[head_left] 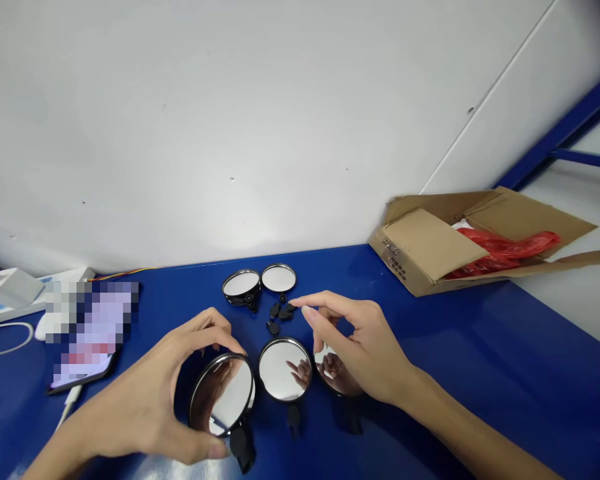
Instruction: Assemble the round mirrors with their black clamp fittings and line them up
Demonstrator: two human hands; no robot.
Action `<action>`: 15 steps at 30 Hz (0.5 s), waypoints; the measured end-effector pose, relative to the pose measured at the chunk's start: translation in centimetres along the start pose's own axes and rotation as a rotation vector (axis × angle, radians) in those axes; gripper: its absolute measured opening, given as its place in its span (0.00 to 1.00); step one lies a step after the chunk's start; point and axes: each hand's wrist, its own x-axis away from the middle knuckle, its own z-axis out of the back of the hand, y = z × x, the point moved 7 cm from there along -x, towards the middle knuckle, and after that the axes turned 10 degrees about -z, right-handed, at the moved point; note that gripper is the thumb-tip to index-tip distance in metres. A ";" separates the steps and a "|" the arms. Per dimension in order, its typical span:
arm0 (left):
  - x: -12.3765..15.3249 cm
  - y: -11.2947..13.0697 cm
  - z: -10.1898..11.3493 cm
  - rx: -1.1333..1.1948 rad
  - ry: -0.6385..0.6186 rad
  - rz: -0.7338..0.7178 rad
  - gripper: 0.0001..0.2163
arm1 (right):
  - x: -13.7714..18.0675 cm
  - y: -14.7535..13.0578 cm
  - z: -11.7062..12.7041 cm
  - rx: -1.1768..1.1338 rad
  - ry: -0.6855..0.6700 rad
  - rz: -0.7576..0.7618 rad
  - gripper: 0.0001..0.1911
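My left hand is curled around the rim of a round black-rimmed mirror, index finger at its top and thumb by its lower edge. A black mount sticks out at the bottom of that mirror. Beside it lies a second round mirror with its own black mount, face up. My right hand hovers over a third mirror, partly covering it. Its index fingertip is at a cluster of small black parts, with the thumb tip a little apart from it.
Farther back, a stack of round mirrors sits next to another mirror. A phone on a cable and a power strip are at left. An open cardboard box holding a red plastic bag stands at right, near the wall.
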 end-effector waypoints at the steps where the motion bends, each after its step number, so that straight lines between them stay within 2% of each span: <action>1: 0.0 -0.1 0.2 0.015 0.016 -0.017 0.43 | 0.0 0.0 0.0 0.011 0.027 0.011 0.15; 4: 0.0 0.0 1.1 -0.017 0.054 -0.049 0.42 | 0.2 0.0 0.3 0.050 0.104 0.026 0.15; 8: 0.3 -0.3 1.3 -0.096 0.003 0.013 0.35 | 0.3 0.0 0.7 0.127 0.168 0.067 0.14; 12: 1.7 -1.9 1.0 -0.253 0.042 0.041 0.45 | 0.4 -0.1 0.9 0.189 0.206 0.096 0.14; 15: 2.4 -2.5 0.0 -0.333 0.004 0.025 0.49 | 0.5 -0.5 0.9 0.218 0.205 0.123 0.13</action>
